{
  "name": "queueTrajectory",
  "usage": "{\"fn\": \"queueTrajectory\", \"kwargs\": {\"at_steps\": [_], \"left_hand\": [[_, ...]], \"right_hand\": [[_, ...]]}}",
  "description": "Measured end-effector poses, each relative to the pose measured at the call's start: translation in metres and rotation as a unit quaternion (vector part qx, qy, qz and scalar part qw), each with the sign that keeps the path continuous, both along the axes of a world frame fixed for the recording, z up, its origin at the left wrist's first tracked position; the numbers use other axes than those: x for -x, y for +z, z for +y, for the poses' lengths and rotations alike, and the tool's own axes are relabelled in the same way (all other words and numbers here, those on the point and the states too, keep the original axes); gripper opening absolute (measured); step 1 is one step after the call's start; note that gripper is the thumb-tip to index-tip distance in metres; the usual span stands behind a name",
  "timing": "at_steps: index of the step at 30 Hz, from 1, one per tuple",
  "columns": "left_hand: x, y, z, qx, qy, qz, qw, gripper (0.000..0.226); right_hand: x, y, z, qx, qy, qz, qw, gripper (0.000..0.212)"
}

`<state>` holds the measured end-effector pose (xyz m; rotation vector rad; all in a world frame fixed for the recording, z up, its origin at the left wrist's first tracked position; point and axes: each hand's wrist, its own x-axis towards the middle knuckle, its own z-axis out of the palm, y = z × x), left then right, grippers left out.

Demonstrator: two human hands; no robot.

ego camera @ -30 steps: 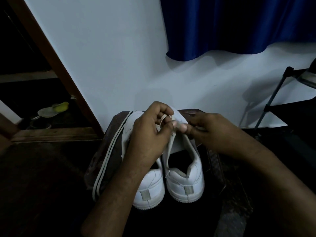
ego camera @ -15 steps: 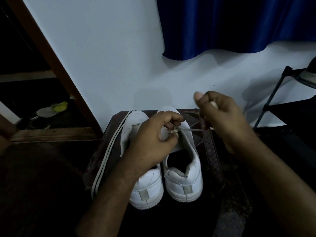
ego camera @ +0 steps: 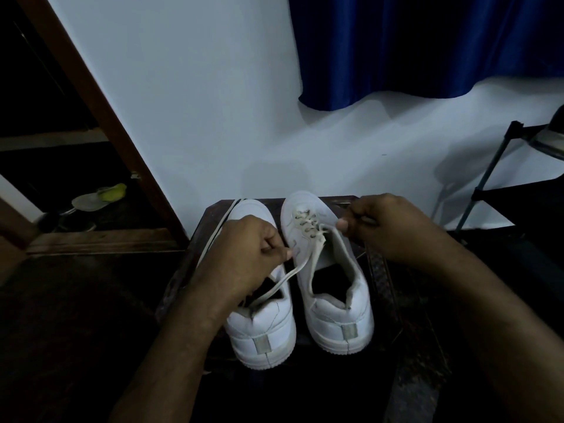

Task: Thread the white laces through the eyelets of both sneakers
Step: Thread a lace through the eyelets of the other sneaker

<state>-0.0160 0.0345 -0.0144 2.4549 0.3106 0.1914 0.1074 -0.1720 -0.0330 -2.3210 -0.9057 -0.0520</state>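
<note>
Two white sneakers stand side by side on a dark small table [ego camera: 381,279], heels toward me. The right sneaker [ego camera: 332,309] has a white lace [ego camera: 308,227] crossed through its front eyelets. My left hand [ego camera: 244,257] pinches one end of that lace over the left sneaker [ego camera: 262,328], and the lace end trails down toward that shoe's opening. My right hand [ego camera: 384,224] grips the other end beside the right sneaker's tongue. A second white lace [ego camera: 213,236] lies along the table's left edge.
A white wall stands right behind the table, with a blue curtain [ego camera: 427,47] hanging above. A brown door frame [ego camera: 100,123] slants at left, footwear [ego camera: 97,198] lying beyond it. A black metal rack [ego camera: 494,178] stands at right.
My left hand moved left and down off the right sneaker, drawing a lace end out. My right hand dropped back beside the shoe. The laced front eyelets now show.
</note>
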Motion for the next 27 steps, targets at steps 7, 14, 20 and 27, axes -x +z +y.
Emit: {"fn": "queueTrajectory", "kwargs": {"at_steps": [7,14,20,27], "left_hand": [[0.010,-0.001,-0.028,-0.114,-0.046,0.006,0.992,0.035],[0.007,-0.007,-0.015,-0.061,0.025,-0.066,0.996,0.027],[0.010,-0.002,-0.022,-0.225,0.087,-0.128,0.962,0.010],[0.019,0.001,-0.047,-0.103,0.066,-0.097,0.988,0.044]], "right_hand": [[0.011,-0.002,0.009,-0.033,0.014,0.001,0.999,0.010],[0.013,0.000,0.006,-0.007,0.017,0.015,1.000,0.029],[0.019,0.002,0.010,0.011,0.000,0.001,1.000,0.027],[0.051,0.003,-0.005,-0.020,-0.136,0.015,0.990,0.036]]}}
